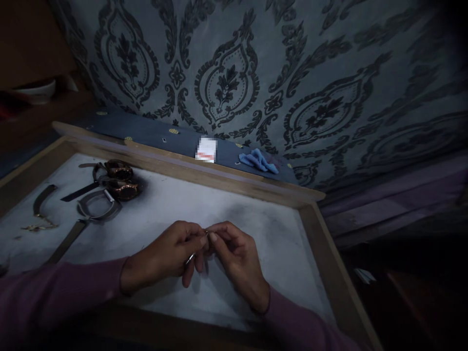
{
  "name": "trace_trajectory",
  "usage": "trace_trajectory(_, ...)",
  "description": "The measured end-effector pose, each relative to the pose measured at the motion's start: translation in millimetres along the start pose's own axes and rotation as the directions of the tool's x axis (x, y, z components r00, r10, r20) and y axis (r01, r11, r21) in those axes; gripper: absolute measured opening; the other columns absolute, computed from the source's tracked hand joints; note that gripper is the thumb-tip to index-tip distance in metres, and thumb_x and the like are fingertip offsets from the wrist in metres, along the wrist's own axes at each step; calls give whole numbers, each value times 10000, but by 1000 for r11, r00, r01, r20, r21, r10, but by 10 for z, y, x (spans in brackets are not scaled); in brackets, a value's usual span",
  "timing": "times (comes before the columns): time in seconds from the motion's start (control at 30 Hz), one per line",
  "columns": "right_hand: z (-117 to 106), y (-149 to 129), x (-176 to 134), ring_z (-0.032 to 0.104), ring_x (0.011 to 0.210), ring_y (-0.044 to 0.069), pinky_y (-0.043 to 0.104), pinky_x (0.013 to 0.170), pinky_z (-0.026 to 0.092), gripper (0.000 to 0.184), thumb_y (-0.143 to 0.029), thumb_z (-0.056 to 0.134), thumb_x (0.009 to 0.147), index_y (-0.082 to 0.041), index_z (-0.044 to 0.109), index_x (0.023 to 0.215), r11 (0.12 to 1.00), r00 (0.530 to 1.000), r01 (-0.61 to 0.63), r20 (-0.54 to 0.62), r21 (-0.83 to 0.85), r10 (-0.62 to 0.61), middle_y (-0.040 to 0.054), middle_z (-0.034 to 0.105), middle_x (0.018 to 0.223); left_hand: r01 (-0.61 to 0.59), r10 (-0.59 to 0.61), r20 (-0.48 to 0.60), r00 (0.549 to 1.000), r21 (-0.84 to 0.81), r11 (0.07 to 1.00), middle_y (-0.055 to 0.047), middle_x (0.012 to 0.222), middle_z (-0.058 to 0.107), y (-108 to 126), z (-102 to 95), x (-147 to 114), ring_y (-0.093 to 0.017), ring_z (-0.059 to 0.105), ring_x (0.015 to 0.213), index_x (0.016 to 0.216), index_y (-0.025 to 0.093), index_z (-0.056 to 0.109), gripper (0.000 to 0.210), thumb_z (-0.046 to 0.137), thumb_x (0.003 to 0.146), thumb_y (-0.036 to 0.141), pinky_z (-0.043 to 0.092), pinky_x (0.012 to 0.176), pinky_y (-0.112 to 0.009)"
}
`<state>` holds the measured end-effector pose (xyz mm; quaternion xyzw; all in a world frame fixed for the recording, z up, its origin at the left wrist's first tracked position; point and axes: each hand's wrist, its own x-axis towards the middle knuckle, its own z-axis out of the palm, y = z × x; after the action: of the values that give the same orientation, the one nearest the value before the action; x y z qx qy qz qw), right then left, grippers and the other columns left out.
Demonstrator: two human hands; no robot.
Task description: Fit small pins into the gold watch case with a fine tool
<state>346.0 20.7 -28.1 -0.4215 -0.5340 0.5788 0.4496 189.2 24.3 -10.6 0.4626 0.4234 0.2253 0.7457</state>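
My left hand (168, 253) and my right hand (237, 253) meet over the white bottom of a wooden-rimmed tray (318, 239). Thumb and fingers of the left one are closed on a thin, shiny metal piece (190, 259), whose lower end pokes out beneath the thumb. Pinched at the fingertips, the right one touches the left at a tiny glinting spot (206, 233). Whatever lies between its fingertips is too small and dark to name. To the left lie a grey strap loop (98, 204) with a silvery clasp and glossy brown rounded pieces (122, 180) with dark straps.
A short dark strap (44, 199) with gold-coloured chain lies at the tray's left. Beyond the back rim, on blue cloth (146, 129), are a blurred white packet (206, 148) and a crumpled blue cloth (258, 160). A white bowl (38, 91) stands on a shelf.
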Motion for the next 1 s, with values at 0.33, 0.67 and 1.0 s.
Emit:
trace_trajectory(0.33,-20,-11,26,608,557,107,213,544,538,114,-280,666,831,-173,649,795,997,998,-58,-6,49,59,-7,666,642,-32,32,-2,999,60,998,54,557,580,-25,-42,12,-42,443,292,767,169,493,217,470,877,355,258,306,-139)
trace_trajectory(0.67,-44,2,33,621,573,119,229,533,561,164,-331,703,797,-170,674,793,995,996,-81,-35,58,83,11,684,693,-56,102,-132,986,316,947,53,586,532,5,-124,-13,-33,384,336,764,162,531,222,464,881,339,290,309,-132)
trace_trajectory(1.0,-37,-3,38,612,535,124,273,547,575,206,-364,719,775,-164,672,789,990,990,-132,-38,46,134,21,695,690,-10,50,-115,992,325,946,45,559,530,16,-117,19,-31,362,319,759,147,559,252,456,886,338,267,297,-131)
